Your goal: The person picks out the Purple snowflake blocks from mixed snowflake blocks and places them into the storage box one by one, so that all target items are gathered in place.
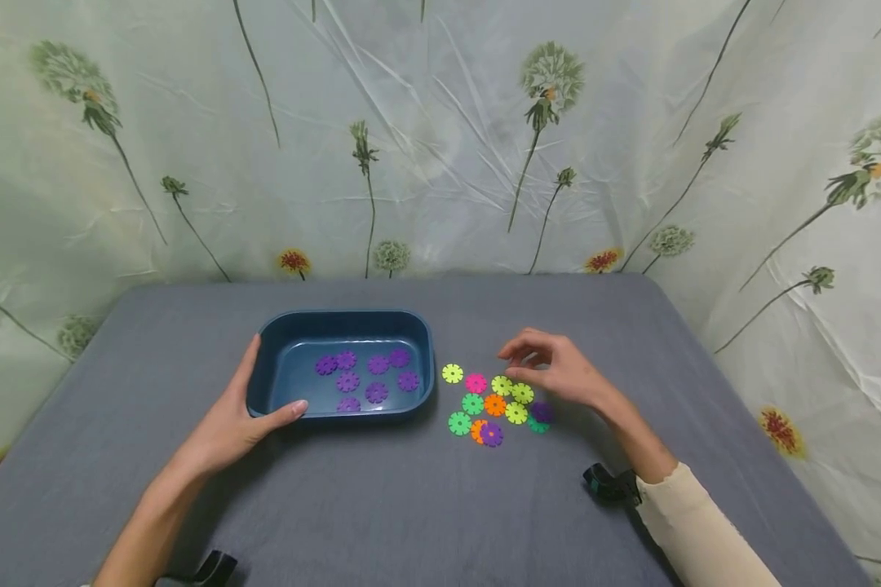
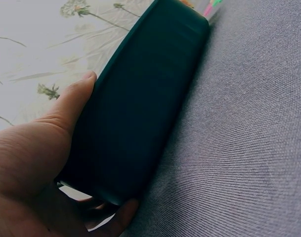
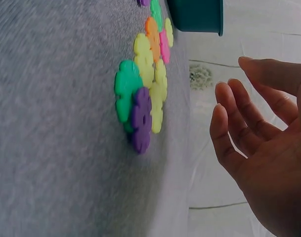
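Note:
My left hand (image 1: pixel 227 428) grips the left end of a dark blue rectangular tub (image 1: pixel 294 383), thumb along its front rim, fingers around the end wall. Several purple snowflake-shaped plastic discs (image 1: pixel 348 381) lie inside. Right of the tub, loose notched discs are spread on the cloth: yellow (image 1: pixel 452 373), pink (image 1: pixel 475 383), green (image 1: pixel 459 423) and orange (image 1: pixel 495 405). One purple disc (image 1: pixel 492 434) overlaps an orange one; another purple disc (image 3: pixel 141 121) leans on a green disc (image 3: pixel 126 91). Above the far right of these hovers my right hand (image 1: pixel 558 368), fingers loosely bent, holding nothing.
A grey cloth (image 1: pixel 382 505) covers the table. Behind it hangs a pale curtain (image 1: pixel 440 163) printed with dandelions. A black strap (image 1: pixel 611 484) sits at the right wrist, and another dark band (image 1: pixel 213 568) shows by the left forearm.

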Demonstrator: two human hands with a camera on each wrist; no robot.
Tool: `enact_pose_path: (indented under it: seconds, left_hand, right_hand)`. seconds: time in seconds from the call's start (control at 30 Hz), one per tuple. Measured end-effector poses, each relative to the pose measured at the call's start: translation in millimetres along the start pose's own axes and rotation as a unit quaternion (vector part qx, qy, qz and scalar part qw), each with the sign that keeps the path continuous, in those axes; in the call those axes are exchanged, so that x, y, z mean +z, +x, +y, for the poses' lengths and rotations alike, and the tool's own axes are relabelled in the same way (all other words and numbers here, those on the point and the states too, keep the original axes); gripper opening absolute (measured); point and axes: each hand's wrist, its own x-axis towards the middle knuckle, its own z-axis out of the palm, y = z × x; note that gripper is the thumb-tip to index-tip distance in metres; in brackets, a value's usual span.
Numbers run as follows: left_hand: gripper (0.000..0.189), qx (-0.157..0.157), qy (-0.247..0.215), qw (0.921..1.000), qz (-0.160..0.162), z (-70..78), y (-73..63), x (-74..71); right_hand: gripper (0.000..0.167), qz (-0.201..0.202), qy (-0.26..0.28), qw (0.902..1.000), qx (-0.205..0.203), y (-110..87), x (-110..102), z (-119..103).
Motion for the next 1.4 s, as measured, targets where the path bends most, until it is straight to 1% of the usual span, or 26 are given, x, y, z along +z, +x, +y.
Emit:
enact_pose_path:
  seconds: [0.2,0.4,0.73,0.93,1.17,1.27,1.4]
  left_hand:
    - [0.124,-0.002,0.010,0.9999,-0.005,-1.6,-0.3,-1.5]
    - [0.124,0.003,0.001,1.0000,-0.003,1.0,0.2,-1.1]
    - [0.123,0.004,0.010,0.9999,0.002,-1.1,2.9,-1.1]
    - [0.123,0.001,0.007,1.0000,0.002,-1.4,2.0,-0.3]
    - [0.124,-0.002,0.003,1.0000,0.005,1.3,0.9,0.2]
    - [0.124,-0.003,0.003,1.0000,0.005,1.7,0.4,0.7]
    - [0.125,-0.004,0.005,1.0000,0.006,1.8,0.1,1.0]
  right_hand:
    - [0.025,-0.001,-0.005,0.9998,0.021,-6.3,-3.2,5.0]
    - [0.025,-0.003,-0.017,0.9993,0.033,-12.9,-8.7,10.0]
    - [0.027,-0.019,-0.008,0.9982,0.057,-22.4,-12.2,17.9]
    - [0.029,-0.039,-0.020,0.9965,0.071,-29.6,-15.8,24.4]
    - [0.033,-0.084,-0.021,0.9915,0.097,-36.5,-19.0,26.1]
    - [0.034,-0.099,-0.028,0.9902,0.095,-37.7,-18.4,26.8]
    - [0.034,-0.108,-0.034,0.9883,0.102,-37.0,-17.2,27.0]
